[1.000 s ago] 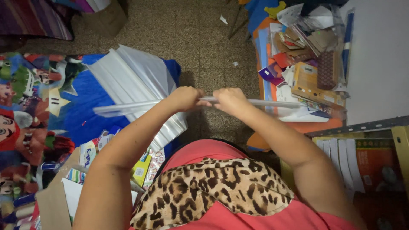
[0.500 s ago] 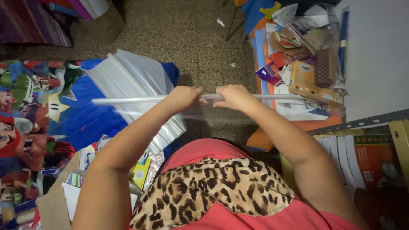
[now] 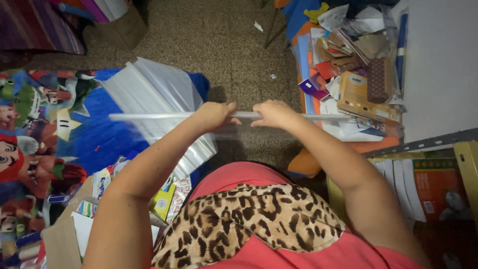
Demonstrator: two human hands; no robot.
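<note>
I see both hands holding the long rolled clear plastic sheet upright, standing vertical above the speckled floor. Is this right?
Not quite. In the head view the long rolled clear plastic sheet lies horizontal, running left to right, not upright. The rest holds: the left hand and the right hand both grip it near its middle, above the speckled floor.

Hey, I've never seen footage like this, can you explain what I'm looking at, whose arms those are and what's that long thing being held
The camera sits on a person's head and looks straight down, so the two bare arms are that person's own. The left hand and right hand each close a grip on a long rolled clear plastic sheet, held level above a speckled floor. To the left lies a cartoon-print blanket with a stack of clear plastic sheets on it. To the right is a pile of cardboard and paper scraps.
</note>
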